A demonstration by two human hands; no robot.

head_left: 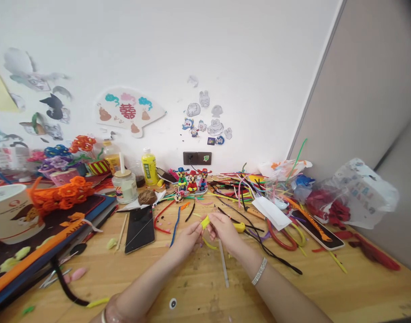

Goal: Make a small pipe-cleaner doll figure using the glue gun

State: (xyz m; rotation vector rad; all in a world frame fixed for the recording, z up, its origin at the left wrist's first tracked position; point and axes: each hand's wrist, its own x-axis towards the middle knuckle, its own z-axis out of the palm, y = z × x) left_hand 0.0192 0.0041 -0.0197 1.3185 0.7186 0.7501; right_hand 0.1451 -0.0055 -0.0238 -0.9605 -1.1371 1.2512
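Note:
My left hand (191, 234) and my right hand (223, 228) meet over the middle of the wooden table. Between their pinched fingertips is a small bright yellow piece (205, 222), which looks like a folded pipe cleaner; its lower part is hidden by fingers. Just beyond my right hand lies a yellow-handled tool (239, 227), its kind unclear. A grey strip (223, 264) rests under my right wrist. Left of my hands are a blue pipe cleaner (175, 227) and a short black one (190, 211). Small colourful figures (192, 181) stand behind my hands.
A dark phone (140, 229) lies to the left, a white paper cup (13, 215) farther left. Tangled pipe cleaners (232, 184) spread toward the back right. Red-handled scissors (282, 237) and a plastic bag (363, 193) are on the right. A yellow-labelled bottle (149, 167) stands by the wall.

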